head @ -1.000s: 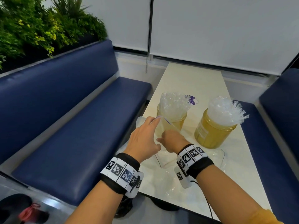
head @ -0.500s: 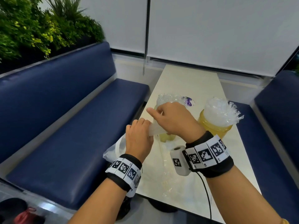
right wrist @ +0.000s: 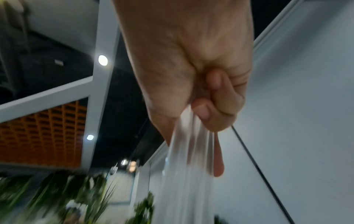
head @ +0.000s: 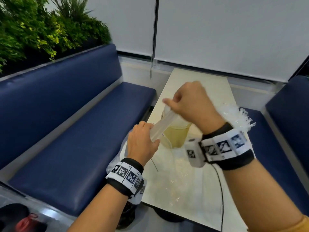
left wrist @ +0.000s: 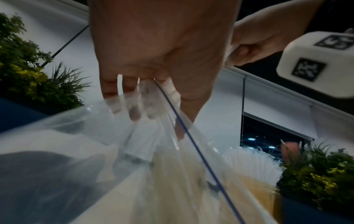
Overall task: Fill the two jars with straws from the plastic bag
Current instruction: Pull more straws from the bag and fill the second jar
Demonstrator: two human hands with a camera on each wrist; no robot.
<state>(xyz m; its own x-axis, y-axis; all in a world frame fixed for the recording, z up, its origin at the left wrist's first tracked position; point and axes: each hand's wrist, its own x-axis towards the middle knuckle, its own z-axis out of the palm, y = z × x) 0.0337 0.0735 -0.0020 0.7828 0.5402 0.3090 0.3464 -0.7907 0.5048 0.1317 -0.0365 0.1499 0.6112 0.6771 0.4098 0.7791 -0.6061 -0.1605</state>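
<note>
Above the near jar [head: 175,136]: right hand [head: 192,104] pinching a straw bundle [head: 163,126], left hand [head: 142,143] gripping the plastic bag [left wrist: 118,159] mouth; far jar [head: 237,118] heaped full, both apparently nearly filled, bundle unplaced.

We see a cream table [head: 197,81] running between two navy benches — the long one [head: 80,131] at our left, another [head: 287,114] at the right. Leafy green plants [head: 41,30] top the left bench's backrest. White roller blinds [head: 225,30] cover the far wall — a red-and-black object [head: 26,222] lies on the floor, bottom left.
</note>
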